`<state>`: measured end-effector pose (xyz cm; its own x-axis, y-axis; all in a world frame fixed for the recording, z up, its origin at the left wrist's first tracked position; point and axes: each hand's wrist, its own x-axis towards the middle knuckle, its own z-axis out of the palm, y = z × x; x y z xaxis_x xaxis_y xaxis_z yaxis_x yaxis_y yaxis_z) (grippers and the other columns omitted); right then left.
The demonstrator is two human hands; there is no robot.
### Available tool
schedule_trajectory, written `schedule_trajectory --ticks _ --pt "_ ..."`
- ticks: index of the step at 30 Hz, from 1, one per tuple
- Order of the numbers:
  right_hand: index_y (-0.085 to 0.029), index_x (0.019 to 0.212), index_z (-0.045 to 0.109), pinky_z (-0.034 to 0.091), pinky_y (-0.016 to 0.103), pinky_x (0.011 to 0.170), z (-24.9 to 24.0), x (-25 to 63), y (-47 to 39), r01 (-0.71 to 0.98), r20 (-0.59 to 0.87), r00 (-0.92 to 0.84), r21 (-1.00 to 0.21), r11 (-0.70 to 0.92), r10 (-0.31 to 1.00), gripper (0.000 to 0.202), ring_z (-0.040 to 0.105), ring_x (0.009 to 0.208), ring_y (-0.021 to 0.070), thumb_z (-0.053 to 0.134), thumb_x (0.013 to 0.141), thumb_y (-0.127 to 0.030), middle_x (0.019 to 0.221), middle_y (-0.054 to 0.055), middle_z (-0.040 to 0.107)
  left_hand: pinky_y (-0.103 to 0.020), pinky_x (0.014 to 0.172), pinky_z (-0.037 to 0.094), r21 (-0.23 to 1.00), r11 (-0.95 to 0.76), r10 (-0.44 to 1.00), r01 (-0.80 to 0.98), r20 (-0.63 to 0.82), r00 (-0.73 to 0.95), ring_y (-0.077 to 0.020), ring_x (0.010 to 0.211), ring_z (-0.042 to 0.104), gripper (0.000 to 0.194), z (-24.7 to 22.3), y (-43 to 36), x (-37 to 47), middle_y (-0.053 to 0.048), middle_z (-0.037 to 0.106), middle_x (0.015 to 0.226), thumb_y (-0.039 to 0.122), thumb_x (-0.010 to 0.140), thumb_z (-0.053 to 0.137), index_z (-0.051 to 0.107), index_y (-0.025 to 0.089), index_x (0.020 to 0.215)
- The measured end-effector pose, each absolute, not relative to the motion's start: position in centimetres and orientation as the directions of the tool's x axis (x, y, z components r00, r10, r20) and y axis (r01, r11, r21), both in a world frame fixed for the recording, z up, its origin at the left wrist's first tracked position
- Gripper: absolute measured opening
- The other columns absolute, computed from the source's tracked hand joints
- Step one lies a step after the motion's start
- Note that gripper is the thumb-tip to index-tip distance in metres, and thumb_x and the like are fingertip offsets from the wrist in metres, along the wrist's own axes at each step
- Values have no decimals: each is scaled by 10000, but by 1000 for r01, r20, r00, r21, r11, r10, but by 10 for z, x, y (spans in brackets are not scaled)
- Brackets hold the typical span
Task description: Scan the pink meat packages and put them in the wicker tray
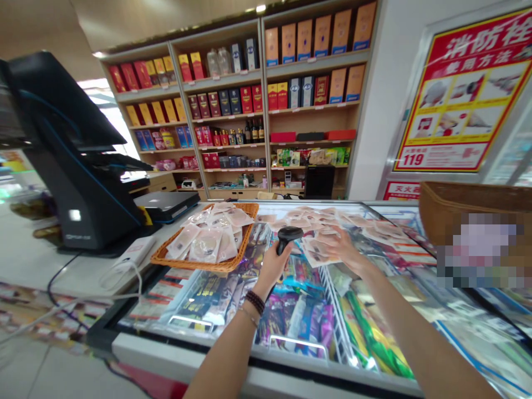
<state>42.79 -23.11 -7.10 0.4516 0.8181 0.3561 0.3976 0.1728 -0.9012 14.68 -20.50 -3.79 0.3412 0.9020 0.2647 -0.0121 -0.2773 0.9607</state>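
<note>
My left hand, with beaded bracelets at the wrist, is wrapped round the handle of a black handheld barcode scanner. The scanner is upright above the freezer's glass top, its head level with the packets. To its right, my right hand grips a flat clear packet with pale and dark contents; whether it is one packet or more I cannot tell. Similar loose packets lie spread on the glass behind both hands. More fill an orange wicker basket on the left.
A dark checkout terminal, a flat scale and a white device with a cable stand on the left counter. At the right is a brown basket. Shelves of boxed bottles line the back. Wrapped ice creams show under the glass.
</note>
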Motion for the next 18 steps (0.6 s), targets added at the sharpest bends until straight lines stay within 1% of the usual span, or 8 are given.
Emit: schedule_trajectory --ticks 2,4,7,9,11,13,15,18 --pt "-291 1495 605 469 606 1220 -71 426 -234 544 341 460 -838 44 820 909 525 1508 406 910 666 -509 1506 140 554 -259 457 380 961 -275 906 -16 265 331 -127 415 476 627 -38 -205 146 56 517 521 849 847 720 557 245 805" --pt "-238 1520 591 431 605 1242 -71 420 -234 662 341 519 -741 -115 784 997 474 1535 444 939 648 -572 1546 191 526 -257 456 380 963 -270 909 -20 262 323 -123 413 476 634 -38 -204 145 53 518 521 855 839 717 542 248 788" --pt "-156 1533 601 445 611 1188 -69 409 -236 723 327 617 -595 -351 716 1059 516 1478 503 916 689 -712 1533 277 546 -252 458 384 967 -253 918 -37 252 307 -117 413 470 636 -38 -204 144 57 509 516 857 833 713 524 252 784" --pt "-133 1485 655 470 611 1138 -67 404 -239 745 290 626 -497 -444 724 964 568 1425 518 859 773 -751 1471 311 611 -251 459 388 969 -243 922 -51 247 299 -115 417 469 632 -38 -204 143 58 511 524 852 832 718 522 251 792" --pt "-158 1423 713 500 586 1097 -62 401 -243 786 261 577 -437 -438 774 807 634 1360 494 814 851 -719 1364 281 702 -251 458 392 970 -237 923 -54 242 300 -113 420 469 626 -39 -203 143 56 519 536 841 836 727 525 250 798" --pt "-204 1397 735 534 533 1060 -58 398 -245 821 256 505 -438 -367 824 681 698 1275 441 819 878 -635 1248 204 770 -252 455 392 972 -230 923 -51 234 307 -114 421 470 619 -39 -203 143 56 521 541 830 842 738 527 250 804" --pt "-234 1393 735 561 478 1025 -55 394 -244 827 279 448 -490 -275 850 618 740 1195 390 849 858 -522 1173 139 798 -252 451 387 973 -224 923 -50 229 310 -116 419 474 616 -39 -204 143 60 518 543 826 846 744 527 251 813" --pt "-243 1347 744 582 452 1014 -56 384 -239 789 358 393 -605 -110 847 623 751 1171 356 901 756 -364 1196 112 805 -252 455 387 971 -232 917 -52 236 322 -115 418 474 623 -38 -205 142 63 518 540 833 841 747 532 248 826"
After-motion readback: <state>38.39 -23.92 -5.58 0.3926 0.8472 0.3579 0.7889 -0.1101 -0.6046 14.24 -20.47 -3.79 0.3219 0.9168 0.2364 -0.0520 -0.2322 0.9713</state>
